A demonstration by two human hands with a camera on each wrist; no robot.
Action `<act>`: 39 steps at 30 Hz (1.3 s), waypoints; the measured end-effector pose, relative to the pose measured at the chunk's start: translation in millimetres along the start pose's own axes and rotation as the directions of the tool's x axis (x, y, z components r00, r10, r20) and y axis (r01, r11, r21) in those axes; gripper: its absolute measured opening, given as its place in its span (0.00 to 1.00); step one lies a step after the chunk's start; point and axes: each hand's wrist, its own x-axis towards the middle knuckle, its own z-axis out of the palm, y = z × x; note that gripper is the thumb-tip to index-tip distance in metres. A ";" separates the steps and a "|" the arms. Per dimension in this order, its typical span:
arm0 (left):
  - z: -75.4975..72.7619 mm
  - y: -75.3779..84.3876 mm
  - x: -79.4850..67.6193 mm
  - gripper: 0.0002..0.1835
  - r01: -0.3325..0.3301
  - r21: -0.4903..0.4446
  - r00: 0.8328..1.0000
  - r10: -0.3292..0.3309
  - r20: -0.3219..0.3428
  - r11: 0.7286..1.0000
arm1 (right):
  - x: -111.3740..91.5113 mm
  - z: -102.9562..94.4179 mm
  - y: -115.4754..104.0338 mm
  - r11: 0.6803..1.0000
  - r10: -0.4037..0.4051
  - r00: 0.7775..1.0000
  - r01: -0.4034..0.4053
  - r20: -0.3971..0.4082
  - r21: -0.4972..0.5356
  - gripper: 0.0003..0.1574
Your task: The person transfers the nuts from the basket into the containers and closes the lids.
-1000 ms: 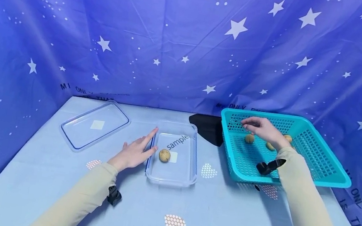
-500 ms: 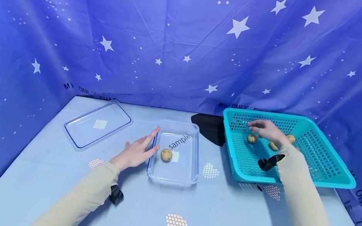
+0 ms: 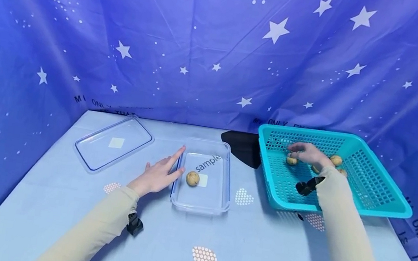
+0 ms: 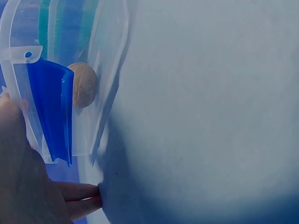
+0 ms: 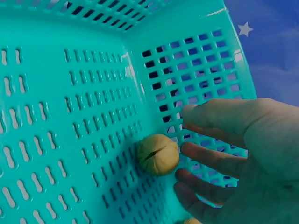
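Observation:
My left hand (image 3: 157,176) rests with straight fingers along the left side of a clear food container (image 3: 206,200). One walnut (image 3: 192,178) lies inside it; the left wrist view shows that walnut (image 4: 84,85) past the container's blue latch (image 4: 50,109). My right hand (image 3: 308,153) reaches down into a turquoise basket (image 3: 377,185). In the right wrist view its fingers are spread and loosely bent, fingertips right beside a cracked walnut (image 5: 158,155) on the basket floor, not closed round it. More walnuts (image 3: 336,160) lie by the right wrist, partly hidden by it.
A clear lid (image 3: 93,154) with a blue seal lies at the back left of the table (image 3: 159,249). A black patch (image 3: 241,146) shows between container and basket. Behind hangs a blue star-printed curtain (image 3: 182,95).
My right hand has lowered and shifted slightly right within the basket, so its fingers now cover part of the near walnut. My left hand stays at the container's side.

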 end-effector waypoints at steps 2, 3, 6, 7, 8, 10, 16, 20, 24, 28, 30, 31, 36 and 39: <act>0.0 -0.5 -0.4 0.36 0.001 0.005 1.000 -0.001 0.001 1.000 | 0.5 1.3 2.1 1.000 0.024 1.000 -0.024 0.021 0.016 0.31; 0.1 -0.5 -0.2 0.36 0.003 0.007 1.000 -0.003 0.001 1.000 | 0.9 2.0 3.5 0.999 0.034 0.999 -0.035 0.032 0.029 0.31; 1.4 0.1 -0.6 0.36 0.004 0.010 1.000 -0.004 -0.002 1.000 | 0.2 3.1 5.6 0.997 0.055 0.996 -0.059 0.076 0.051 0.33; 2.0 0.4 -0.7 0.36 0.005 0.009 1.000 -0.005 0.000 1.000 | 0.3 3.0 6.5 0.996 0.060 0.994 -0.065 0.090 0.055 0.33; 2.6 0.8 -0.9 0.36 0.005 0.007 1.000 -0.005 0.001 1.000 | 0.5 3.0 6.9 0.996 0.061 0.993 -0.067 0.101 0.058 0.33; 3.2 1.1 -1.3 0.36 0.007 0.003 1.000 -0.007 0.000 1.000 | 1.3 3.0 6.9 0.997 0.058 0.992 -0.064 0.108 0.052 0.34; 1.8 1.4 -1.4 0.36 0.014 -0.002 1.000 -0.014 -0.004 1.000 | 4.9 5.1 6.3 0.999 0.036 0.996 -0.038 0.076 0.021 0.30; 0.7 1.7 -1.8 0.36 0.008 -0.002 1.000 -0.008 0.003 1.000 | 5.2 6.5 4.5 1.000 0.020 0.997 -0.021 0.071 0.011 0.28; 0.1 1.3 -2.1 0.36 0.001 -0.010 1.000 -0.001 -0.003 1.000 | 5.6 7.5 2.5 0.998 -0.001 0.998 -0.002 0.061 0.059 0.27; 0.0 1.5 -2.9 0.36 0.012 -0.011 1.000 -0.012 0.002 1.000 | 5.8 6.6 0.7 0.993 -0.031 0.998 0.025 0.046 0.113 0.27; 0.4 1.6 -3.2 0.36 0.013 -0.011 1.000 -0.013 0.003 1.000 | 5.3 5.3 -0.9 0.990 -0.042 0.998 0.036 0.039 0.135 0.27; 0.7 1.5 -3.1 0.36 0.013 -0.012 1.000 -0.013 0.003 1.000 | 4.7 4.7 -2.4 0.988 -0.049 0.998 0.043 0.036 0.145 0.27; 1.5 1.5 -2.4 0.35 0.013 -0.017 1.000 -0.013 0.000 1.000 | 0.8 1.5 -11.7 0.988 -0.087 0.996 0.084 0.021 0.128 0.27; 0.7 1.9 -2.2 0.35 0.009 -0.014 1.000 -0.009 -0.002 1.000 | -1.4 -0.6 -17.6 0.988 -0.118 0.993 0.116 0.015 0.097 0.28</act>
